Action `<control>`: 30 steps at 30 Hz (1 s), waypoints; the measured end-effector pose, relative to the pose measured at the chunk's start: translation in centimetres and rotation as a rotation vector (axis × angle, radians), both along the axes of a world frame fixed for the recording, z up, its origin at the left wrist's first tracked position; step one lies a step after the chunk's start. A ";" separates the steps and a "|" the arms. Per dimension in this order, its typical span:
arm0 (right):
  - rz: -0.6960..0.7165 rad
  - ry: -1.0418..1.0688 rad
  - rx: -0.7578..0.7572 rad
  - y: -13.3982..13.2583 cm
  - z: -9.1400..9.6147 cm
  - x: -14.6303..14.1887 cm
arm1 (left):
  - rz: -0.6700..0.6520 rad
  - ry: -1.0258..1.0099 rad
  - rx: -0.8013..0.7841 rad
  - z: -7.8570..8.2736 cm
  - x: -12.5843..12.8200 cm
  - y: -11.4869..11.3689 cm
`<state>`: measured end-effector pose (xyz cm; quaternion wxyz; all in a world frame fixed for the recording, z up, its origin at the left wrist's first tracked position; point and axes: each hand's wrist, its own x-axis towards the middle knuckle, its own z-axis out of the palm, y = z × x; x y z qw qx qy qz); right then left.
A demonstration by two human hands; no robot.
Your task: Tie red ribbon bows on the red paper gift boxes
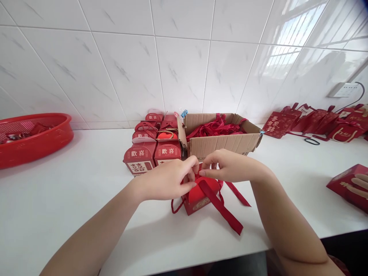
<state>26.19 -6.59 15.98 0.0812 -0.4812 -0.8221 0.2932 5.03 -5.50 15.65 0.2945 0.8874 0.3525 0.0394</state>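
A small red gift box (pixel 197 203) stands on the white table in front of me, with a twisted red cord handle (pixel 178 208) at its side. A dark red satin ribbon (pixel 222 211) lies over its top, one tail hanging down toward the front right and another tail behind. My left hand (pixel 172 178) is at the box's upper left, its thumb and fingers closed on the ribbon at the top. From the right, my right hand (pixel 227 165) pinches the ribbon at the same spot. The fingers partly hide the ribbon's middle.
Behind stands a cardboard box (pixel 222 145) of red ribbons, beside rows of red gift boxes (pixel 139 153). A red plastic basket (pixel 61 132) is at the left. Red bags (pixel 277 124) line the right wall. Another person's hand (pixel 359 182) rests on a red box (pixel 343 183).
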 end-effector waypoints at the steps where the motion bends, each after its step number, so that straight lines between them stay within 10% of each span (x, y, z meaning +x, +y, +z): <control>1: -0.007 -0.009 -0.005 0.0 0.0 0.0 | 0.001 0.004 0.004 0.0 0.0 0.0; 30: -0.103 0.317 0.017 1.0 -0.7 -0.7 | -0.002 0.110 0.131 -0.2 0.0 -0.3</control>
